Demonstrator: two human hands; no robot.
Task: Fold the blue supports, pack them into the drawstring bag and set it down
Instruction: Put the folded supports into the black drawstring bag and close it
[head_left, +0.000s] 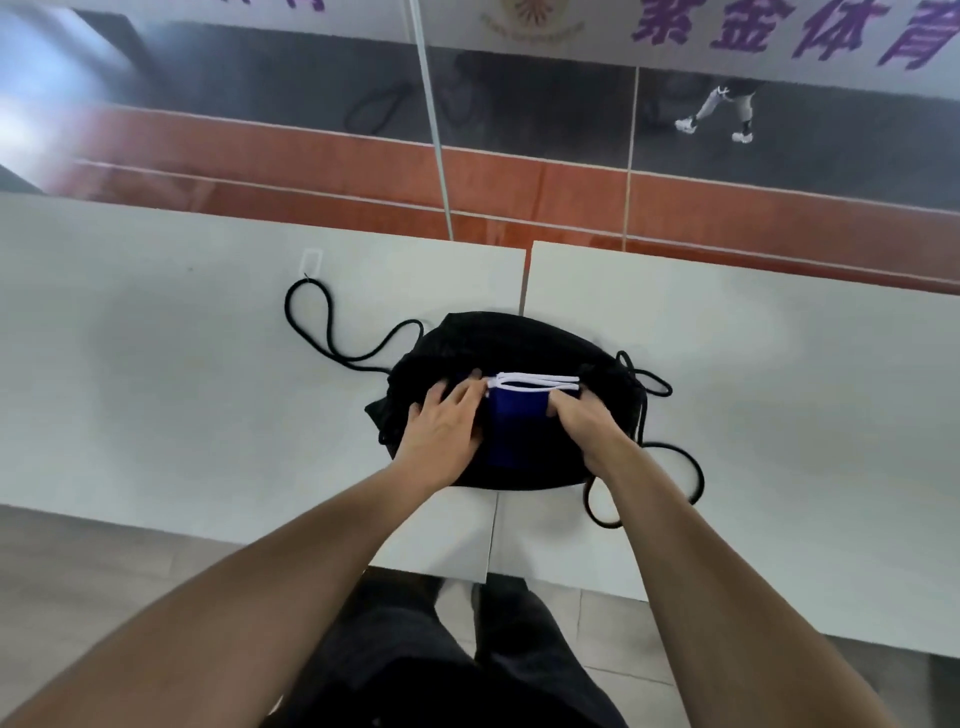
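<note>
A black drawstring bag (519, 343) lies flat on the white table (156, 364), across the seam between two tabletops. On top of it rest the blue supports (517, 415), stacked, with white trimmed edges at their far end. My left hand (441, 431) presses on the left side of the stack, fingers spread toward the white trim. My right hand (587, 421) grips the stack's right edge, fingertips tucked under the fabric. Black cords trail from the bag to the left (311, 322) and right (675, 467).
A second white tabletop (753, 389) adjoins on the right. Behind the tables stands a wall with an orange band and a poster (727, 104). The table's front edge is close to my legs (467, 649), with grey floor tiles below.
</note>
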